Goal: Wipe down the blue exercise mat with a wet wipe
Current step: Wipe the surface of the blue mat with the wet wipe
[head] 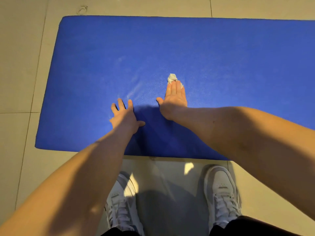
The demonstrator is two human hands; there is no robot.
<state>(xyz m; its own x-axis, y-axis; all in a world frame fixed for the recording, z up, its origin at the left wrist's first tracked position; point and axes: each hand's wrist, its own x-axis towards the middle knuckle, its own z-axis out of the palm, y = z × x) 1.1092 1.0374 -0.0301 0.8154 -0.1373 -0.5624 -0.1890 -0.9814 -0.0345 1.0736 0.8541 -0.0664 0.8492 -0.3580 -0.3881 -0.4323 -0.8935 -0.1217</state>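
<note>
The blue exercise mat (pixel 213 51) lies flat on the tiled floor and runs off the right edge of the view. My right hand (pixel 173 97) lies flat on the mat with straight fingers pressing a crumpled white wet wipe (pixel 172 77), which sticks out past the fingertips. My left hand (pixel 125 116) rests on the mat to the left with its fingers spread and holds nothing. Faint damp streaks shine on the mat left of the wipe.
Beige floor tiles (pixel 22 65) surround the mat. My two white sneakers (pixel 221 193) stand on the tiles just in front of the mat's near edge. A small ring-shaped mark (pixel 82 9) shows on the floor beyond the mat's far left corner.
</note>
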